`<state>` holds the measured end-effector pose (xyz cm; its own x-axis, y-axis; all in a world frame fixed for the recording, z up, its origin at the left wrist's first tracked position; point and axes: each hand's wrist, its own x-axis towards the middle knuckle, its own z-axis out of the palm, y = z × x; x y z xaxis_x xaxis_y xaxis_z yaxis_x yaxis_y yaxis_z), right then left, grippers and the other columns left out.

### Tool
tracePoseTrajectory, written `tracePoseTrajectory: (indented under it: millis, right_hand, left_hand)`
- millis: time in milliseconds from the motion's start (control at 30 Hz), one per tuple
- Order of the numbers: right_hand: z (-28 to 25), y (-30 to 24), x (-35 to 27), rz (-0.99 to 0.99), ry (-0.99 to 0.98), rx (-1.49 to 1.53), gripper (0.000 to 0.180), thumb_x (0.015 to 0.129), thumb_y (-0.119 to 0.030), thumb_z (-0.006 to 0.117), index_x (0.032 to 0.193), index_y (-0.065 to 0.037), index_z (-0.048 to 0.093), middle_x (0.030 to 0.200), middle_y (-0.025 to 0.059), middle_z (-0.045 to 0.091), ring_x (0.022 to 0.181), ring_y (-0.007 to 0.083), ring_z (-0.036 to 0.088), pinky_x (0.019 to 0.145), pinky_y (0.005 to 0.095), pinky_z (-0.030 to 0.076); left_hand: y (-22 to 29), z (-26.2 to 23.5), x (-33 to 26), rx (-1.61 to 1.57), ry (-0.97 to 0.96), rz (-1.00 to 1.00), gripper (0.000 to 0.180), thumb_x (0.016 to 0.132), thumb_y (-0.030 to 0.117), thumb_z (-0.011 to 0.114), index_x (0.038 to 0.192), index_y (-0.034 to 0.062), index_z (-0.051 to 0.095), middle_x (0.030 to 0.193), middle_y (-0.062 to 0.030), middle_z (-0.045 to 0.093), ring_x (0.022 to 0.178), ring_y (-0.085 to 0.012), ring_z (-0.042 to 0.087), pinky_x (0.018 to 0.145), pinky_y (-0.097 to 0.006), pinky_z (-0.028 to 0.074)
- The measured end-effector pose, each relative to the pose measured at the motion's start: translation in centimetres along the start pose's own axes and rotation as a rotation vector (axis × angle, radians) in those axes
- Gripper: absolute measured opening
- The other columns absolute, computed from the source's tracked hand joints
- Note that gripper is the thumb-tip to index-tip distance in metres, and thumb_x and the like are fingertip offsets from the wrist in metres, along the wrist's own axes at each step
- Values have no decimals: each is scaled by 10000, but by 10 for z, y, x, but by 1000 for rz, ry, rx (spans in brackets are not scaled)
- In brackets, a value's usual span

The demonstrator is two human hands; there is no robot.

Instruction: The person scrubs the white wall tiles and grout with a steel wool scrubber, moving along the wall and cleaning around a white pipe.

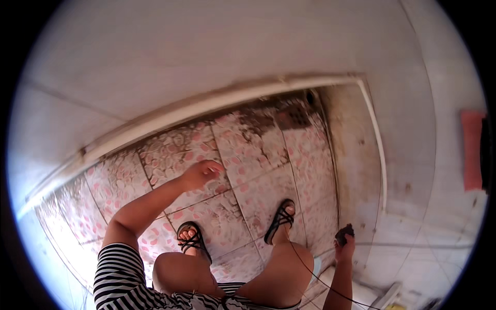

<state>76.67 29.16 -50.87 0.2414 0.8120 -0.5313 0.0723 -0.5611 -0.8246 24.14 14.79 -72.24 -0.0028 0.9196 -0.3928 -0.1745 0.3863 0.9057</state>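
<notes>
I stand on a floor of pink-spotted tiles (243,155), looking down at my legs and two black strappy sandals (192,238). My left hand (200,172) is stretched out over the floor with the fingers loosely curled and nothing in it. My right hand (345,244) hangs low by my right knee and is closed on a small dark object (344,233). A thin dark cord (315,276) runs past my right leg toward that hand.
White tiled walls (206,62) close the space ahead and to the right. Dark grime and a floor drain (294,116) sit in the far corner. A white pipe (380,155) runs down the right wall. A red-orange item (473,150) hangs at the right edge.
</notes>
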Motion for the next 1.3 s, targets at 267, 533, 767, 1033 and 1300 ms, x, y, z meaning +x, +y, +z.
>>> tracePoseTrajectory:
  millis: [267,533,767,1033,1300]
  right_hand:
    - [-183,207,-20,535,539,-3,197,798,-203,556,982,-146,514,835,63,560,676,219,521,685,403,467]
    - [-276,324,23,748,896,-61,207,849,-226,476,1025,-121,508,892,98,540,711,240,518,656,416,456]
    - [-295,428,54,814,509,-258,547,762,-381,582,1224,-125,442,1189,108,473,1033,269,477,869,373,410]
    - [-256,405,43,952,434,-168,629,803,-526,460,1295,-136,432,1307,95,452,1154,282,454,969,440,365]
    - [-312,382,25,310,639,437,402,844,-354,426,1123,-114,587,1091,82,608,982,249,589,864,408,478]
  left_hand:
    - [-22,29,3,18,6,-112,175,889,144,546,1043,61,563,935,-22,604,832,-104,561,758,-252,445]
    - [4,53,16,183,122,-233,211,851,115,532,1059,136,557,919,14,588,851,-91,541,692,-256,423]
    - [44,16,-40,325,437,-417,211,830,126,526,1037,102,559,897,1,581,788,-110,546,639,-269,439]
    - [65,26,10,532,402,-164,68,820,80,582,866,55,625,810,-24,621,714,-108,560,630,-273,466]
    - [72,88,-2,897,-21,-121,243,829,226,594,1037,100,585,973,-100,605,867,-192,585,747,-323,473]
